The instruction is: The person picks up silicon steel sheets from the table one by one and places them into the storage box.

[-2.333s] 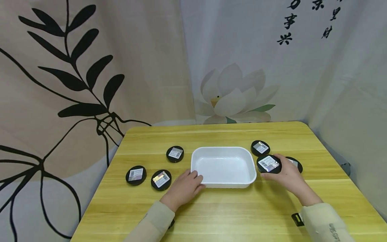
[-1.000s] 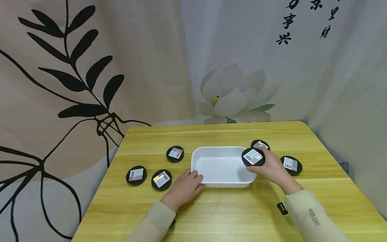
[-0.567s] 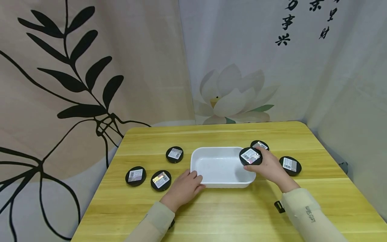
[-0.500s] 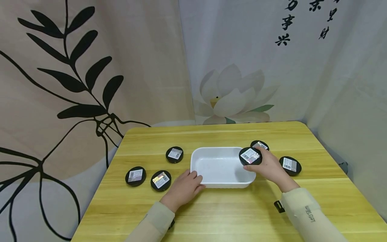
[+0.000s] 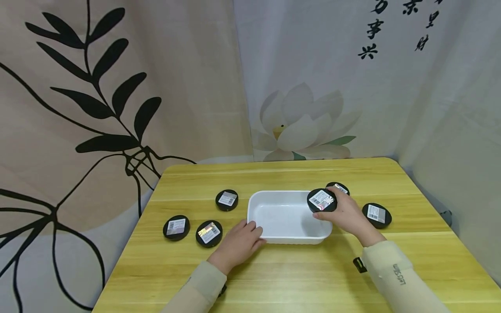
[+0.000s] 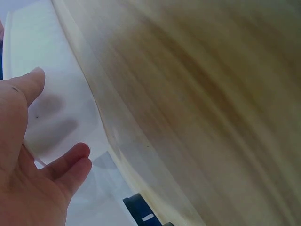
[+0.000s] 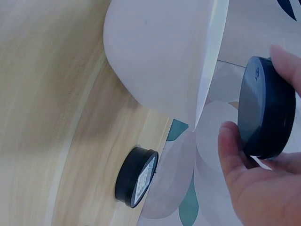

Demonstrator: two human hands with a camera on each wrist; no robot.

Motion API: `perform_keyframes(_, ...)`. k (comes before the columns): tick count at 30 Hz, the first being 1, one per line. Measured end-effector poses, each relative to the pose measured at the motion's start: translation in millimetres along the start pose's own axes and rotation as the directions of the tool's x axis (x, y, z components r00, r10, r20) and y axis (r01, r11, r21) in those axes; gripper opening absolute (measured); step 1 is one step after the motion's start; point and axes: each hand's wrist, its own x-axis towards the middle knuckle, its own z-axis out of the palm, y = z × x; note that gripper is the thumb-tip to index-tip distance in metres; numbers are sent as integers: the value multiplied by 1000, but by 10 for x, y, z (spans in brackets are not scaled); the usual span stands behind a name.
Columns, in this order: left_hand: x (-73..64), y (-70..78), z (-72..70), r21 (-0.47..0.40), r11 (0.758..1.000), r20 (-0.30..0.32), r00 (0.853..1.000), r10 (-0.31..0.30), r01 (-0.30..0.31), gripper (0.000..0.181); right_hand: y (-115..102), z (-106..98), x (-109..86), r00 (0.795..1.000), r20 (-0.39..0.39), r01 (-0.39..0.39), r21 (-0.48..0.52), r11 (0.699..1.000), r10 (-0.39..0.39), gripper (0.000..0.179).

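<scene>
A white plastic tray (image 5: 289, 217) stands on the wooden table. At its front left corner my left hand (image 5: 238, 245) holds the rim, thumb at the front wall; in the left wrist view two fingertips show by the corner. My right hand (image 5: 346, 217) grips a round, flat black container (image 5: 322, 200) by its edge, between thumb and fingers. A label with a barcode and shiny sticker faces up. It is raised over the tray's right end. In the right wrist view the smooth underside of this black container (image 7: 265, 108) shows.
Several similar labelled black containers lie on the table: one behind my right hand (image 5: 339, 188), one to its right (image 5: 377, 215), others left of the tray (image 5: 176, 228). Printed curtains (image 5: 188, 87) hang behind the table.
My right hand has lifted the black container and carried it left from beside the tray to above its right end. The latest shift is slight. My left hand stays at the corner.
</scene>
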Motion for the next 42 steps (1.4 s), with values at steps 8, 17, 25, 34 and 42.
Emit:
perform_keyframes(8, 5, -2, 27, -3, 1000, -3, 1000, -1, 1, 26, -39, 25, 35, 1000, 10, 22, 13, 1000, -22, 105)
perform_keyframes(17, -5, 0, 43, 11, 1000, -29, 1000, 4, -4, 26, -71, 63, 82, 1000, 8, 30, 17, 999, -30, 104)
perform_keyframes(25, -6, -8, 39, 10, 1000, -26, 1000, 2, -2, 25, -121, 70, 112, 999, 16, 30, 24, 999, -30, 108)
perform_keyframes(34, -14, 5, 19, 41, 999, -23, 1000, 12, -11, 28, -157, 81, 166, 999, 31, 36, 14, 999, -36, 107)
perform_keyframes(42, -14, 4, 21, 51, 999, -15, 1000, 11, -10, 27, -231, 97, 214, 999, 28, 46, -1, 999, -46, 107)
